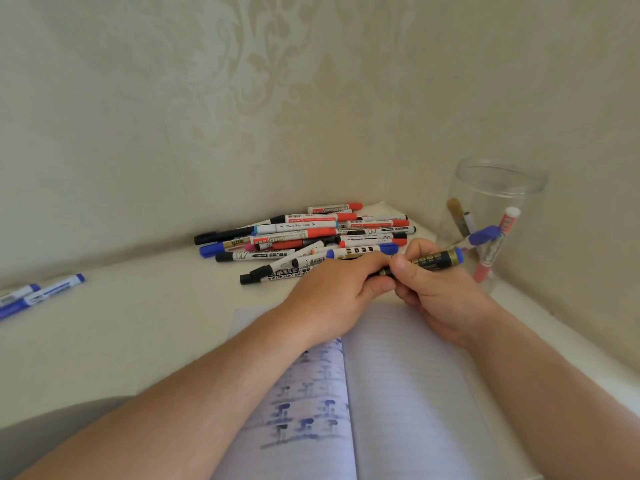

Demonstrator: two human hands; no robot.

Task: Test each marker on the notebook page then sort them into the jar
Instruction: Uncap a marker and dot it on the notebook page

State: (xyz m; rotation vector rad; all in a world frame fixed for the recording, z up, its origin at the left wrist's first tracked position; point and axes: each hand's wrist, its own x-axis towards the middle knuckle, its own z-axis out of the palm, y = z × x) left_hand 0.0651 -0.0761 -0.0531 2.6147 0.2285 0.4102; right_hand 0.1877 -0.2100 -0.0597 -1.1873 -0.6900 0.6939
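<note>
Both hands, left hand (337, 292) and right hand (427, 289), gripping one dark marker (431, 260) at frame centre, above the notebook (398, 393).

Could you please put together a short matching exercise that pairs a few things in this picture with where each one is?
Things:
1. black-and-gold marker
2. jar
3. notebook
4. two blue markers

Places:
A. lying open under the forearms
B. far left of the table, apart from the pile
C. held in both hands
D. standing at the right, by the wall

Pairs: 1-C, 2-D, 3-A, 4-B
</note>
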